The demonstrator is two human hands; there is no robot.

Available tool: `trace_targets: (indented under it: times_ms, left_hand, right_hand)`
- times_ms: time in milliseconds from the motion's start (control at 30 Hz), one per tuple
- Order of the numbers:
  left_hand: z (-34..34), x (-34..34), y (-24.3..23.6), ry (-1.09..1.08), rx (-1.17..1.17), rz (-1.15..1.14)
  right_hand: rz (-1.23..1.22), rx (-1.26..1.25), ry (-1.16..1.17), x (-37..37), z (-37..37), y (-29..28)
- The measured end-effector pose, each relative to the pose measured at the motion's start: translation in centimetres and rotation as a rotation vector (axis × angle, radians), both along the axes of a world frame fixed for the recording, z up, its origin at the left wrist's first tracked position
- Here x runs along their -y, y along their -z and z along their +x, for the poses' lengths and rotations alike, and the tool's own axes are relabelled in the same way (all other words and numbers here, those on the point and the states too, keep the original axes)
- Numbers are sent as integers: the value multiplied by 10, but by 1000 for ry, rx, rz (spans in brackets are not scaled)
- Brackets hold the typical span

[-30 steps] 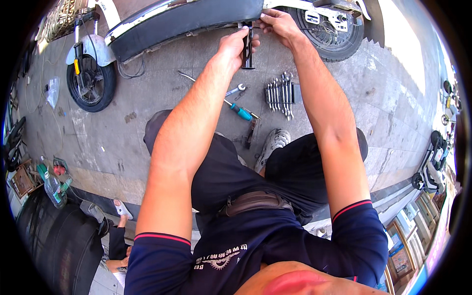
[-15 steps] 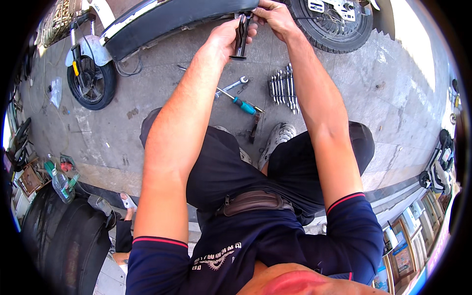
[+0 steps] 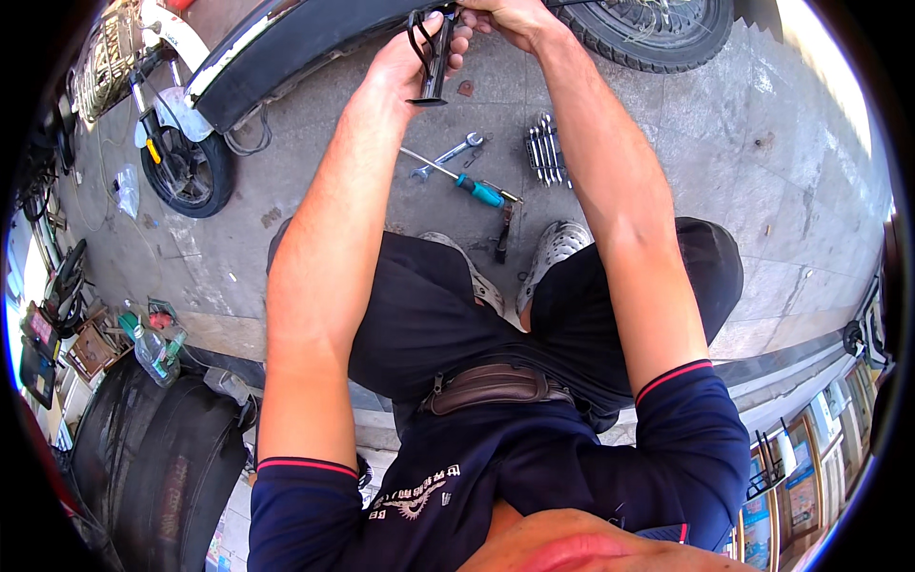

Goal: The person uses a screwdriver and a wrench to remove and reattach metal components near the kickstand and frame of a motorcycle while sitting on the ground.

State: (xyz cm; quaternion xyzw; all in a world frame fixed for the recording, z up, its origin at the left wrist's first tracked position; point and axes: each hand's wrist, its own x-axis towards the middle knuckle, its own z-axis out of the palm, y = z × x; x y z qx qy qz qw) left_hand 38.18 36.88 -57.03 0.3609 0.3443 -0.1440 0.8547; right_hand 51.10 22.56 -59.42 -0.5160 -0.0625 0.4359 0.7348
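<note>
The black metal part (image 3: 436,74) now shows its loop (image 3: 413,40), so seems turned; the left hand (image 3: 396,63) wraps it at the lower edge of the dark panel (image 3: 286,59); what the right hand (image 3: 512,17) grips, I cannot tell.

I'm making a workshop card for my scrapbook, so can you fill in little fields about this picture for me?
Left hand: gripping a black part
Right hand: close to the black part's upper end; exact grip unclear
Vehicle piece: long dark panel at the top
Wheels: left wheel; upper right wheel
Tools on the ground: teal-handled screwdriver, loose wrench, wrench set
Clothing: patterned shoes, brown waist bag
</note>
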Motion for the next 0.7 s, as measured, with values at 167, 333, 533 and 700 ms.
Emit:
trace_targets:
  times_ms: [167,333,533,700]
  left_hand:
    - [1,6,-10,-41,-35,-1]
    - [1,10,-14,-50,-40,29]
    - [0,10,-12,-38,-24,-19]
    - [-2,25,-22,-102,-70,128]
  right_hand:
    - [-7,16,-51,5,9,10]
    - [-54,20,-132,6,12,-2]
    - [-59,-15,-132,2,10,3]
    - [-75,-26,-63,-1,2,-8]
